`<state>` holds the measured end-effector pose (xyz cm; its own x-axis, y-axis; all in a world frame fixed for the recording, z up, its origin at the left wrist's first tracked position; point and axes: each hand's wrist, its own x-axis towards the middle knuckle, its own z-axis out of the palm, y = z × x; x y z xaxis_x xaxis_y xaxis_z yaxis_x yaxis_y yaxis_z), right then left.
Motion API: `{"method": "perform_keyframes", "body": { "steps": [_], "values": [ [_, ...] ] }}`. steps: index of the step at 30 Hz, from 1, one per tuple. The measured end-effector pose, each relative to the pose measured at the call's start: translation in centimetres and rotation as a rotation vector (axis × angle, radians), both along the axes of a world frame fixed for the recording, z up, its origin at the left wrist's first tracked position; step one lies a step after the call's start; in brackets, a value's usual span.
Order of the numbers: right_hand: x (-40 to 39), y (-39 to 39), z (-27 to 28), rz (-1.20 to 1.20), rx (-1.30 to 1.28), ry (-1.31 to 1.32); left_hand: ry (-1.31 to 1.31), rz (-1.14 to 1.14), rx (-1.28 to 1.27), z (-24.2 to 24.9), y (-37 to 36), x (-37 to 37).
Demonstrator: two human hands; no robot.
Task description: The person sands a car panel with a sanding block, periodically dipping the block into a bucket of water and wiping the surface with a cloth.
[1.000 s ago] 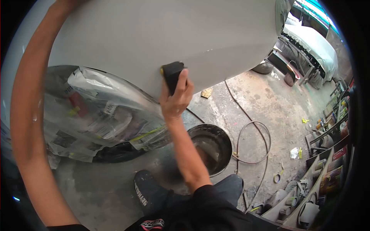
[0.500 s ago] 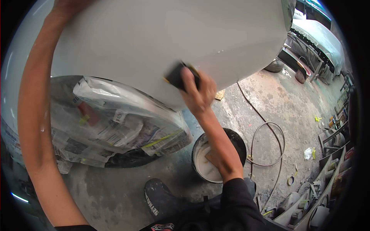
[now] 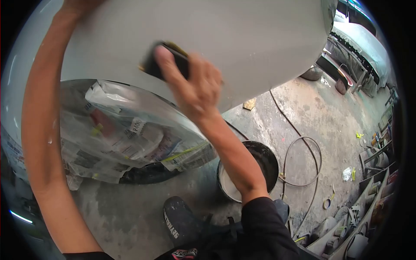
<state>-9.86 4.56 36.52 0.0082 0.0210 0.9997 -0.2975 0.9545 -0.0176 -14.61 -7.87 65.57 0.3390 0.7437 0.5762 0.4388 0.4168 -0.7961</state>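
My right hand [image 3: 197, 86] grips a black sanding block [image 3: 167, 60] with yellowish edges and lays it against the pale grey car body panel [image 3: 242, 39]. The block is blurred at its far end. At the top left my left hand [image 3: 82, 6] rests on or close to the same panel; its fingers are cut off or blurred. Below the panel, the wheel area is wrapped in clear film and newspaper masking [image 3: 138, 134]. Under my right forearm stands a black bucket [image 3: 271, 167] holding cloudy, pale liquid, partly hidden by the arm.
A dark hose [image 3: 320, 158] lies looped on the stained concrete floor [image 3: 342, 117]. A tan piece [image 3: 249, 104] lies beneath the panel's edge. Racks with cans and tape rolls [image 3: 346, 221] line the right side. Behind them is another covered car [image 3: 362, 43]. My boot [image 3: 180, 216] is near the bucket.
My right hand has moved the sanding block up and to the left across the panel. My left hand stays nearly in place, and the view has shifted slightly.
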Motion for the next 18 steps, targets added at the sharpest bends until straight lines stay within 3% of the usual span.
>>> {"method": "perform_keyframes", "body": {
  "steps": [3, 6, 8, 10, 13, 16, 18],
  "values": [
    [-0.8, 0.2, -1.5, -0.028, -0.044, 0.104, -0.022, -0.014, -0.023, 0.2, -0.4, -0.5],
    [-1.9, 4.1, -9.3, -0.032, -0.215, 0.13, -0.062, 0.057, -0.002, 0.2, 0.1, 0.6],
    [-1.8, 7.4, -9.3, -0.005, -0.332, 0.103, -0.07, 0.111, 0.052, -0.8, 0.7, 1.8],
    [-2.7, 9.7, -5.8, 0.018, -0.53, 0.121, -0.062, 0.133, 0.125, -1.8, 1.4, 2.4],
    [-2.2, 6.3, -4.0, 0.112, -0.911, 0.12, -0.039, 0.118, 0.104, -2.0, 1.0, 1.6],
    [-1.0, 0.0, -7.6, -0.006, -0.535, 0.081, -0.1, 0.191, 0.156, -1.8, 1.4, 2.5],
    [-0.5, 0.4, -7.4, -0.027, -0.534, -0.011, -0.143, 0.204, 0.16, -1.7, 1.5, 2.9]
  ]
}}
